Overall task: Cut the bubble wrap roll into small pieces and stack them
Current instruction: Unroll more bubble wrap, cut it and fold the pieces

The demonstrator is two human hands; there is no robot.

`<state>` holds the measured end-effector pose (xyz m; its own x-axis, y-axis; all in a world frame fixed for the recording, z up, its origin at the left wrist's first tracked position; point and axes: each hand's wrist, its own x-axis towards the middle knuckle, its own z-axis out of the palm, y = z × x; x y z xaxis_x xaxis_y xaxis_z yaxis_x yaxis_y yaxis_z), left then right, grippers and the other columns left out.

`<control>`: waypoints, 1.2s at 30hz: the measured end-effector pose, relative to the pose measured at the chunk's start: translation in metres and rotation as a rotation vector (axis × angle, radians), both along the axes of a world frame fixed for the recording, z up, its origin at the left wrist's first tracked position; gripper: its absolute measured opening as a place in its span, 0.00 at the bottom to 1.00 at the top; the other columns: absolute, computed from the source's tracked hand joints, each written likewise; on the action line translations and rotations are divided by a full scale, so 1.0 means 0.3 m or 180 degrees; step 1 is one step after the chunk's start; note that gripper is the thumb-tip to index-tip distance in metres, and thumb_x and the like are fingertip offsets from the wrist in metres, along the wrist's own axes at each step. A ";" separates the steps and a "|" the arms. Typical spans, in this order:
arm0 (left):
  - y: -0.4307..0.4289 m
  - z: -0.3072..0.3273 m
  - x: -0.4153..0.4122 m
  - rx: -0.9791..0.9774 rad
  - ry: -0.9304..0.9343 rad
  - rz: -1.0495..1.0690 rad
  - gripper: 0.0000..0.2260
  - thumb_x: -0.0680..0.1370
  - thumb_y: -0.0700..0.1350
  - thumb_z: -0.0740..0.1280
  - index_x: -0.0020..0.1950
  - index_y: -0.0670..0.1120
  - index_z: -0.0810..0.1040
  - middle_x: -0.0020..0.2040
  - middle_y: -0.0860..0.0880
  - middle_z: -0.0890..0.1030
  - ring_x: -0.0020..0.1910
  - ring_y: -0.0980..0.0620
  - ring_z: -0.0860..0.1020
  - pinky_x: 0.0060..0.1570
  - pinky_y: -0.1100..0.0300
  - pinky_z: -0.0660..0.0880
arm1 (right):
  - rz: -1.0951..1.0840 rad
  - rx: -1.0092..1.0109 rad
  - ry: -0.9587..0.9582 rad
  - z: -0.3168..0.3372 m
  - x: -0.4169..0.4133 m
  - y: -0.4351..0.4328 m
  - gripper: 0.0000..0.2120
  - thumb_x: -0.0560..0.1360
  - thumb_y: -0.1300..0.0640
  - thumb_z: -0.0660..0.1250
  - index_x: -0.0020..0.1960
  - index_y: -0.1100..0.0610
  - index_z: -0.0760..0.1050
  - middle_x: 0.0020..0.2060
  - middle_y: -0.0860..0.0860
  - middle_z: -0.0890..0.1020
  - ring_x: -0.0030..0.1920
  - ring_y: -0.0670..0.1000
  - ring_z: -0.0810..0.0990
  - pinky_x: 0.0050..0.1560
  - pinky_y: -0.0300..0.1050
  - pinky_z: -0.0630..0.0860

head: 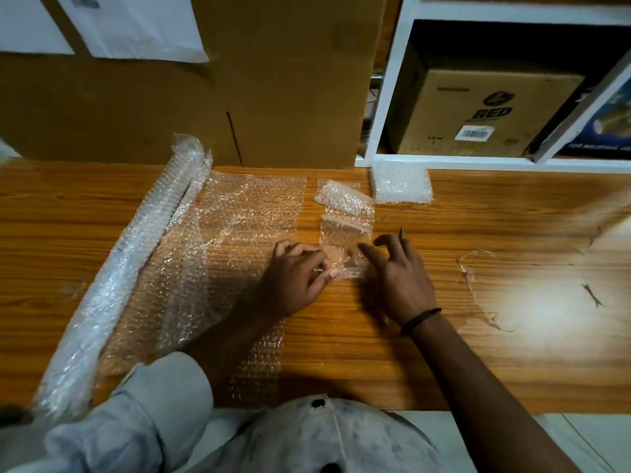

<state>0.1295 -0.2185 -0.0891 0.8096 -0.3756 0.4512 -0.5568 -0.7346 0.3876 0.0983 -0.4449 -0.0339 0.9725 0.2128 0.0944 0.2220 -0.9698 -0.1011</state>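
Where the unrolled sheet (239, 227) ends at a straight cut edge, a narrow strip of bubble wrap (343, 233) lies apart from it on the wooden table (512, 216), near the middle. The strip is clear and dimpled with small bubbles. Its near half lies flat, so the wood grain shows through, while its far end is folded over and looks whiter and crumpled.

The left hand (300, 274) pinches the strip's near left corner between thumb and fingers. The right hand (399, 274) has its index finger laid on the strip's right edge and its other fingers arched. A thin dark tip shows above them, and I cannot tell whether the hand holds something. A dark band (421, 317) circles that wrist.

Left of the sheet, the bubble wrap roll (136, 247) runs diagonally across the table, glossy and tightly wound, with the sheet joined to it. The left forearm and a pale sleeve (153, 397) rest over the sheet's near part.

At the table's far edge, just right of the strip, sits a stack of cut pieces (401, 182), squarish and milky white. Behind stand a large cardboard box (273, 80) and a white shelf (386, 97) holding a smaller carton (478, 107).
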 end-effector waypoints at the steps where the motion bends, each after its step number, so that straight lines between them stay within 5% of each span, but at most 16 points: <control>1: -0.004 0.009 -0.013 -0.0017 -0.0043 0.0020 0.08 0.81 0.55 0.68 0.49 0.51 0.79 0.48 0.54 0.83 0.53 0.50 0.79 0.59 0.48 0.66 | 0.0203 0.0098 -0.0051 -0.019 -0.009 0.004 0.29 0.72 0.60 0.74 0.71 0.50 0.75 0.69 0.57 0.73 0.69 0.63 0.68 0.64 0.61 0.72; 6: -0.015 0.083 -0.078 -0.0627 0.0467 -0.0223 0.12 0.84 0.56 0.61 0.49 0.49 0.78 0.42 0.57 0.81 0.42 0.54 0.79 0.57 0.50 0.72 | 0.0551 0.0830 -0.0236 -0.087 -0.036 0.006 0.15 0.74 0.51 0.76 0.59 0.53 0.82 0.61 0.50 0.81 0.65 0.57 0.74 0.59 0.63 0.74; 8: -0.012 0.119 -0.105 -0.1135 0.0984 -0.0456 0.13 0.85 0.55 0.59 0.52 0.48 0.77 0.38 0.59 0.80 0.37 0.60 0.78 0.45 0.58 0.73 | 0.0593 0.1415 -0.0091 -0.091 -0.054 0.008 0.10 0.76 0.52 0.74 0.55 0.55 0.83 0.52 0.51 0.84 0.56 0.55 0.79 0.53 0.57 0.77; 10: -0.005 0.133 -0.121 -0.1440 0.1381 -0.0500 0.13 0.86 0.50 0.58 0.58 0.42 0.76 0.36 0.63 0.79 0.33 0.67 0.76 0.35 0.71 0.68 | 0.0259 0.1970 0.0346 -0.081 -0.081 0.016 0.11 0.80 0.48 0.70 0.51 0.57 0.81 0.45 0.51 0.83 0.47 0.53 0.80 0.47 0.55 0.77; 12: 0.014 0.130 -0.125 -0.1533 0.1637 -0.0391 0.18 0.85 0.51 0.57 0.67 0.41 0.74 0.40 0.67 0.81 0.40 0.72 0.78 0.39 0.75 0.70 | -0.0070 0.2266 0.0573 -0.073 -0.096 0.019 0.15 0.80 0.45 0.67 0.46 0.57 0.79 0.38 0.50 0.82 0.40 0.49 0.80 0.41 0.54 0.77; 15: 0.036 0.100 -0.123 -0.1462 0.1777 -0.0206 0.24 0.83 0.61 0.60 0.75 0.51 0.70 0.59 0.55 0.84 0.59 0.64 0.80 0.57 0.61 0.78 | -0.0340 0.2430 0.0497 -0.063 -0.090 0.026 0.12 0.81 0.50 0.69 0.42 0.54 0.76 0.31 0.46 0.79 0.34 0.43 0.77 0.36 0.43 0.73; 18: 0.037 0.059 -0.117 -0.1200 0.1599 0.0047 0.27 0.81 0.57 0.69 0.78 0.57 0.66 0.62 0.51 0.83 0.59 0.59 0.82 0.56 0.52 0.82 | -0.0670 0.2400 0.0370 -0.045 -0.056 0.036 0.10 0.79 0.53 0.72 0.42 0.55 0.77 0.27 0.43 0.77 0.31 0.39 0.77 0.30 0.32 0.65; 23: 0.041 0.019 -0.136 -0.1114 0.1336 0.0246 0.34 0.80 0.52 0.72 0.82 0.58 0.60 0.58 0.47 0.85 0.55 0.57 0.84 0.49 0.56 0.83 | -0.0899 0.2081 0.0597 -0.036 -0.006 0.064 0.08 0.78 0.50 0.73 0.46 0.55 0.79 0.32 0.45 0.81 0.32 0.39 0.78 0.32 0.33 0.72; 25: 0.041 0.006 -0.146 -0.1061 0.1162 0.0336 0.34 0.78 0.54 0.73 0.81 0.60 0.61 0.56 0.51 0.86 0.53 0.59 0.84 0.49 0.53 0.83 | -0.0910 0.1987 0.0659 -0.042 0.006 0.072 0.07 0.77 0.50 0.74 0.46 0.53 0.80 0.36 0.47 0.84 0.36 0.46 0.82 0.39 0.48 0.81; 28: 0.045 -0.009 -0.160 -0.0810 0.0749 0.0431 0.31 0.77 0.57 0.73 0.78 0.63 0.67 0.47 0.60 0.83 0.51 0.58 0.80 0.55 0.45 0.79 | -0.1040 0.1733 0.0725 -0.055 0.012 0.078 0.07 0.77 0.49 0.73 0.47 0.51 0.79 0.39 0.48 0.84 0.42 0.52 0.84 0.41 0.50 0.81; 32: 0.056 -0.009 -0.182 -0.0352 0.0166 0.0604 0.22 0.74 0.61 0.72 0.68 0.59 0.80 0.56 0.54 0.77 0.59 0.49 0.73 0.55 0.45 0.74 | -0.0845 0.1111 -0.0174 -0.086 -0.026 0.088 0.13 0.78 0.49 0.67 0.58 0.56 0.77 0.45 0.58 0.84 0.47 0.63 0.81 0.42 0.52 0.75; 36: 0.078 0.006 -0.178 0.0215 0.0218 0.0378 0.20 0.75 0.66 0.70 0.64 0.62 0.82 0.70 0.53 0.73 0.70 0.46 0.68 0.63 0.44 0.69 | -0.0021 0.0599 -0.0734 -0.110 -0.064 0.112 0.16 0.80 0.48 0.63 0.63 0.56 0.77 0.60 0.56 0.79 0.63 0.61 0.74 0.58 0.59 0.72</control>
